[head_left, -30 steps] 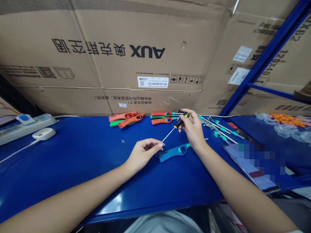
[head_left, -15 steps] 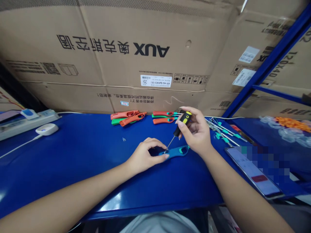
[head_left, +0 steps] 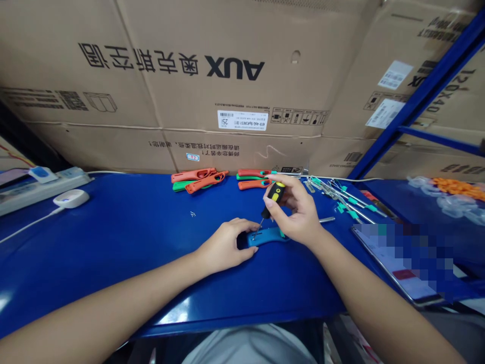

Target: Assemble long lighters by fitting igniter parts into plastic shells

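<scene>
A blue gas lighter (head_left: 268, 236) lies on the blue table, its metal tube showing beyond my right wrist. My left hand (head_left: 227, 245) grips the handle end of this lighter between thumb and fingers. In my right hand (head_left: 297, 207) is a black and yellow screwdriver (head_left: 275, 196), tilted, its tip down at the lighter's handle near the left fingertips. Whether the tip sits in a screw is too small to tell. Small screws (head_left: 193, 214) lie on the table to the left.
Orange and green lighter shells (head_left: 195, 181) and orange lighters (head_left: 253, 185) lie along the cardboard (head_left: 159, 101). Metal tubes with green parts (head_left: 348, 199) are at the back right, near a phone (head_left: 394, 263). A power strip (head_left: 68, 187) and a white charger (head_left: 71, 198) stand left.
My left hand has moved down onto the blue lighter's handle. My right hand has lowered the screwdriver, bringing its tip from the left fingertips down to the lighter.
</scene>
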`<act>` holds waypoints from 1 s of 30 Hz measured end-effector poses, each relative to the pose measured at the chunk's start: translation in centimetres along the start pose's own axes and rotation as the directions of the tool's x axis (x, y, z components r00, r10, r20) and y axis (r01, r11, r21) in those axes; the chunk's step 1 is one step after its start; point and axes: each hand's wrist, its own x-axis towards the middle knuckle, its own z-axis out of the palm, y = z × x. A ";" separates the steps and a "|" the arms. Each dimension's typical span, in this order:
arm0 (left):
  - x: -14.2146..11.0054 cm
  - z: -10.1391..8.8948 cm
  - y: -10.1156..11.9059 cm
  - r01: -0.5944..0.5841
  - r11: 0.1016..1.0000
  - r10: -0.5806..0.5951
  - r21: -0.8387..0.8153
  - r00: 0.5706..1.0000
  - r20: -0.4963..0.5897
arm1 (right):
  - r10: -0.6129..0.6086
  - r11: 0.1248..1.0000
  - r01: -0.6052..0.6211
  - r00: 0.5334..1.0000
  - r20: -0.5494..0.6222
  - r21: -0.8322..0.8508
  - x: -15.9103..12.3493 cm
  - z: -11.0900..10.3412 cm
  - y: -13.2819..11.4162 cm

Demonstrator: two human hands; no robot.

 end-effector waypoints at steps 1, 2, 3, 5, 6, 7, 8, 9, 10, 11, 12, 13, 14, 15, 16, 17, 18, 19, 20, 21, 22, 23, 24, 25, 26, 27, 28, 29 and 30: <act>0.0 0.0 0.0 0.002 1.000 -0.002 0.000 1.000 0.002 | -0.002 1.000 0.002 1.000 -0.008 -0.006 0.0 0.0 0.0; 0.1 0.0 0.0 0.005 1.000 -0.005 0.000 1.000 0.002 | -0.005 1.000 0.004 1.000 -0.015 -0.012 -0.1 0.1 0.0; 0.1 0.0 0.0 0.007 1.000 -0.007 0.000 1.000 0.001 | -0.007 1.000 0.007 1.000 -0.020 -0.018 -0.1 0.1 0.0; 0.1 0.0 0.0 0.013 1.000 -0.013 -0.003 1.000 -0.003 | -0.016 0.999 0.016 1.000 -0.019 -0.030 -0.1 0.1 -0.1; 0.1 0.0 0.0 0.017 1.000 -0.017 -0.007 1.000 -0.005 | -0.020 0.999 0.020 1.000 -0.014 -0.033 -0.1 0.1 -0.1; 0.1 0.0 0.0 0.020 1.000 -0.021 -0.012 1.000 -0.006 | -0.025 0.999 0.025 1.000 -0.008 -0.035 -0.1 0.1 -0.1; 0.1 0.0 0.0 0.023 1.000 -0.023 -0.016 1.000 -0.005 | -0.031 0.999 0.031 0.999 -0.005 -0.036 -0.1 0.1 -0.1; 0.1 0.0 0.0 0.024 1.000 -0.025 -0.019 1.000 -0.003 | -0.037 0.999 0.037 0.999 -0.003 -0.038 -0.1 0.1 -0.1; 0.1 0.0 0.0 0.026 0.999 -0.026 -0.021 1.000 -0.002 | -0.041 0.998 0.041 0.999 -0.003 -0.040 -0.2 0.1 -0.1; 0.1 0.0 0.0 0.028 0.999 -0.028 -0.023 1.000 -0.003 | -0.044 0.998 0.044 0.999 -0.004 -0.045 -0.2 0.1 -0.1; 0.1 0.0 0.0 0.031 0.999 -0.031 -0.025 1.000 -0.005 | -0.046 0.998 0.045 0.999 -0.006 -0.050 -0.2 0.1 -0.1; 0.1 0.0 0.0 0.033 0.999 -0.033 -0.028 0.999 -0.007 | -0.046 0.997 0.046 0.999 -0.007 -0.056 -0.2 0.1 -0.1; 0.1 0.0 0.0 0.033 0.999 -0.033 -0.031 0.999 -0.009 | -0.047 0.997 0.047 0.999 -0.006 -0.060 -0.2 0.2 0.0; 0.1 0.0 -0.1 0.032 0.999 -0.032 -0.034 0.999 -0.011 | -0.050 0.997 0.049 0.999 0.001 -0.062 -0.2 0.2 0.0; 0.1 0.1 -0.1 0.031 0.999 -0.031 -0.035 0.999 -0.013 | -0.055 0.996 0.055 0.998 0.009 -0.063 -0.2 0.2 0.1; 0.1 0.1 -0.1 0.028 0.999 -0.029 -0.034 0.999 -0.014 | -0.062 0.996 0.063 0.998 0.019 -0.064 -0.3 0.2 0.1; 0.1 0.1 -0.1 0.026 0.999 -0.027 -0.032 0.999 -0.017 | -0.069 0.995 0.071 0.997 0.028 -0.066 -0.3 0.2 0.2; 0.1 0.1 -0.1 0.024 0.999 -0.025 -0.029 0.999 -0.021 | -0.075 0.995 0.077 0.996 0.037 -0.070 -0.3 0.2 0.2; 0.1 0.1 -0.1 0.022 0.999 -0.022 -0.026 0.999 -0.025 | -0.079 0.994 0.082 0.996 0.044 -0.075 -0.2 0.2 0.2; 0.1 0.1 -0.1 0.018 1.000 -0.018 -0.024 0.999 -0.027 | -0.081 0.993 0.085 0.996 0.049 -0.081 -0.2 0.1 0.2; 0.1 0.0 -0.1 0.014 1.000 -0.014 -0.020 1.000 -0.027 | -0.082 0.992 0.087 0.995 0.054 -0.089 -0.2 0.1 0.2; 0.1 0.0 0.0 0.009 1.000 -0.009 -0.016 1.000 -0.026 | -0.081 0.991 0.087 0.995 0.062 -0.097 -0.2 0.1 0.1; 0.0 0.0 0.0 0.005 1.000 -0.005 -0.012 1.000 -0.023 | -0.080 0.991 0.087 0.994 0.068 -0.106 -0.2 0.1 0.1; 0.0 0.0 0.1 0.001 1.000 -0.001 -0.008 1.000 -0.018 | -0.077 0.990 0.085 0.994 0.074 -0.113 -0.2 0.1 0.0; 0.0 -0.1 0.1 -0.001 1.000 0.001 -0.005 1.000 -0.015 | -0.073 0.989 0.082 0.994 0.076 -0.120 -0.2 0.1 0.0; 0.0 -0.1 0.1 -0.002 1.000 0.002 -0.003 1.000 -0.011 | -0.072 0.989 0.080 0.995 0.070 -0.126 -0.2 0.1 0.1; 0.0 -0.1 0.1 -0.002 1.000 0.002 -0.002 1.000 -0.009 | -0.070 0.988 0.078 0.996 0.059 -0.134 -0.2 0.2 0.1; 0.0 0.0 0.0 -0.002 1.000 0.002 -0.002 1.000 -0.007 | -0.071 0.987 0.077 0.996 0.046 -0.144 -0.2 0.2 0.2; 0.0 0.0 -0.1 -0.001 1.000 0.001 -0.002 1.000 -0.008 | -0.075 0.985 0.080 0.997 0.036 -0.155 -0.2 0.3 0.3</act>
